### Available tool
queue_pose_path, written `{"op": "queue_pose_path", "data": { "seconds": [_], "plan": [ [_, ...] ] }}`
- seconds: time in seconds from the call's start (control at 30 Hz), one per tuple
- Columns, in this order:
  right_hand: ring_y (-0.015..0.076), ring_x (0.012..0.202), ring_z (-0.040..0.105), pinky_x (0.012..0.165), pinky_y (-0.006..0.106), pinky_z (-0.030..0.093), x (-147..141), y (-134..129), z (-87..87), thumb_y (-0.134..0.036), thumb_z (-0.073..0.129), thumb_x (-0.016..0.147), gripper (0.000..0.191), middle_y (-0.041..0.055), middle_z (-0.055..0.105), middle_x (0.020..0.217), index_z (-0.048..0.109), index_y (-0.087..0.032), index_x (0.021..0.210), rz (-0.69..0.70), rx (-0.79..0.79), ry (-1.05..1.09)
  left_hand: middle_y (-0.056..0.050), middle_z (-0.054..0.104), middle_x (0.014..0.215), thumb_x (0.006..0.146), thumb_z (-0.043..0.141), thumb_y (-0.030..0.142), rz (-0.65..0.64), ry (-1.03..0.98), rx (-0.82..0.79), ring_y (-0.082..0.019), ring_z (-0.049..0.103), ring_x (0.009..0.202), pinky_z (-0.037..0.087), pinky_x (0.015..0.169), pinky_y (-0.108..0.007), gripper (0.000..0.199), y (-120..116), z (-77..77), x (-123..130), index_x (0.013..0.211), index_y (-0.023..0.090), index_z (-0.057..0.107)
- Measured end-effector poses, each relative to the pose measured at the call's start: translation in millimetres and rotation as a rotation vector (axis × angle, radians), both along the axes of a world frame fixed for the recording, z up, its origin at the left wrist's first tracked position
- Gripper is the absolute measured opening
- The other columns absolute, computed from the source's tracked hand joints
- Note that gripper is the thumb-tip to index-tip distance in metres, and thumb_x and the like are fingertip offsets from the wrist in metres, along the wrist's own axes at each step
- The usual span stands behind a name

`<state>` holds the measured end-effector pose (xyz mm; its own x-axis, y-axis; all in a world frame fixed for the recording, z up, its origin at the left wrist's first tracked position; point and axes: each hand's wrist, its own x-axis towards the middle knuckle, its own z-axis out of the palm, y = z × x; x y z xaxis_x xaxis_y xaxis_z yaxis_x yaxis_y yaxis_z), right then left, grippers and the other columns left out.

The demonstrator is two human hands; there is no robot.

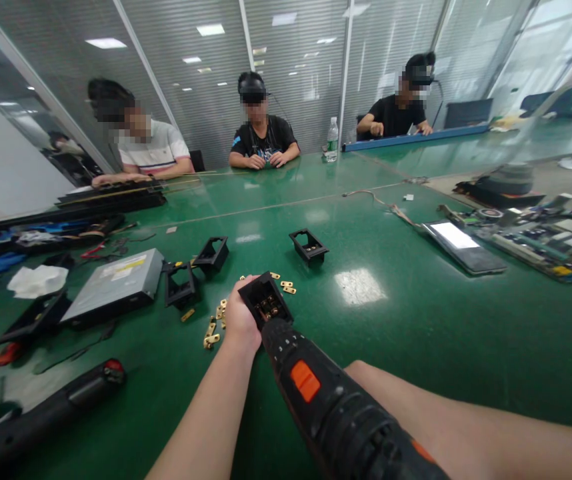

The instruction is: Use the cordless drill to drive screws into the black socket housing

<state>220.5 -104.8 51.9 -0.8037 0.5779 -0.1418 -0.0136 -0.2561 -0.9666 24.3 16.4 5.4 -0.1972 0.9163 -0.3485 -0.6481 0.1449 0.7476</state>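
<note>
Your left hand (243, 312) is grasping the black housing (266, 301) at its left side, fingers partly hidden. The power drill (333, 397) is pointing into the housing; your right hand's fingers are hiding behind it, so I cannot tell their grip.

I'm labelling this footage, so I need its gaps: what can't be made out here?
- Right hand: fingers hidden behind the power drill, head view.
- Drill's tip: too small and dark against the black housing, head view.
- Left hand: fingertips hidden by that housing, head view.
- Black tool: cut off by the left edge, head view.
- Phone: screen content washed out white, head view.
</note>
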Motion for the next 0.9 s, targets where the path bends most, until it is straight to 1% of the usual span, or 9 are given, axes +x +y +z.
{"op": "queue_pose_path", "data": {
  "seconds": [0.07,0.17,0.3,0.33,0.4,0.47,0.6,0.7,0.9],
  "plan": [
    [0.0104,0.063,0.048,0.063,0.024,0.047,4,-1,1.8,-0.037,0.083,0.064,0.033,-0.0052,0.051,0.065,0.06,-0.015,0.073,-0.021,-0.004,-0.086,-0.001,0.061,0.058,0.074,0.06,0.031,-0.001,0.004,0.011,-0.019,0.06,0.05,0.052,0.05,-0.031,0.014,0,0.3,0,0.075,0.017,0.063],
    [0.0126,0.066,0.054,0.059,0.023,0.044,7,-1,-2.7,-0.029,0.082,0.062,0.03,-0.0047,0.055,0.069,0.064,-0.016,0.081,-0.063,0.024,-0.19,-0.002,0.062,0.059,0.075,0.058,0.03,-0.009,0.01,0.007,-0.02,0.061,0.051,0.052,0.051,-0.032,0.014,0,0.9,0,0.074,0.017,0.062],
    [0.0186,0.081,0.063,0.066,0.024,0.046,0,-1,-22.0,-0.025,0.082,0.057,0.043,-0.0055,0.061,0.08,0.064,-0.023,0.095,-0.13,0.055,-0.281,-0.004,0.063,0.06,0.077,0.054,0.03,-0.037,0.016,-0.02,-0.022,0.063,0.053,0.053,0.051,-0.034,0.017,-1,2.0,-1,0.073,0.016,0.062],
    [0.0192,0.081,0.064,0.065,0.024,0.046,-4,-1,-27.1,-0.025,0.081,0.057,0.045,-0.0058,0.062,0.08,0.064,-0.024,0.098,-0.142,0.055,-0.296,-0.004,0.063,0.06,0.078,0.054,0.031,-0.04,0.015,-0.026,-0.022,0.063,0.053,0.053,0.052,-0.034,0.017,-1,2.2,-1,0.073,0.016,0.062],
    [0.0191,0.077,0.065,0.063,0.025,0.048,-10,-2,-34.6,-0.026,0.078,0.061,0.041,-0.005,0.063,0.077,0.063,-0.024,0.1,-0.146,0.048,-0.304,-0.004,0.063,0.059,0.077,0.055,0.03,-0.043,0.003,-0.034,-0.022,0.064,0.054,0.054,0.054,-0.034,0.016,-1,2.2,0,0.072,0.016,0.061],
    [0.0192,0.073,0.065,0.062,0.026,0.05,-14,-4,-37.1,-0.024,0.077,0.062,0.04,-0.003,0.066,0.078,0.064,-0.022,0.099,-0.14,0.043,-0.291,-0.003,0.062,0.06,0.077,0.056,0.03,-0.041,-0.018,-0.032,-0.021,0.064,0.054,0.055,0.056,-0.035,0.015,-1,2.0,0,0.073,0.017,0.062],
    [0.0236,0.082,0.066,0.072,0.032,0.053,-12,-6,-29.2,-0.017,0.084,0.048,0.053,0.0012,0.071,0.089,0.064,-0.019,0.098,-0.129,0.053,-0.251,-0.003,0.062,0.06,0.076,0.055,0.03,-0.035,-0.015,-0.033,-0.021,0.064,0.054,0.054,0.056,-0.035,0.015,-1,2.8,0,0.074,0.017,0.062],
    [0.0261,0.089,0.066,0.076,0.034,0.052,-8,-6,-20.5,-0.017,0.084,0.048,0.05,0.0027,0.072,0.093,0.065,-0.018,0.095,-0.127,0.075,-0.238,-0.005,0.063,0.06,0.076,0.054,0.03,-0.054,0.007,-0.036,-0.023,0.064,0.055,0.053,0.054,-0.035,0.016,-2,4.7,1,0.073,0.016,0.061],
    [0.0278,0.086,0.067,0.072,0.035,0.05,-6,-2,-12.5,-0.016,0.087,0.042,0.055,0.0038,0.073,0.09,0.065,-0.018,0.093,-0.12,0.1,-0.287,-0.002,0.06,0.058,0.076,0.056,0.03,-0.03,0.002,-0.024,-0.018,0.059,0.049,0.049,0.049,-0.03,0.015,-5,8.9,3,0.074,0.016,0.062]
  ]
}}
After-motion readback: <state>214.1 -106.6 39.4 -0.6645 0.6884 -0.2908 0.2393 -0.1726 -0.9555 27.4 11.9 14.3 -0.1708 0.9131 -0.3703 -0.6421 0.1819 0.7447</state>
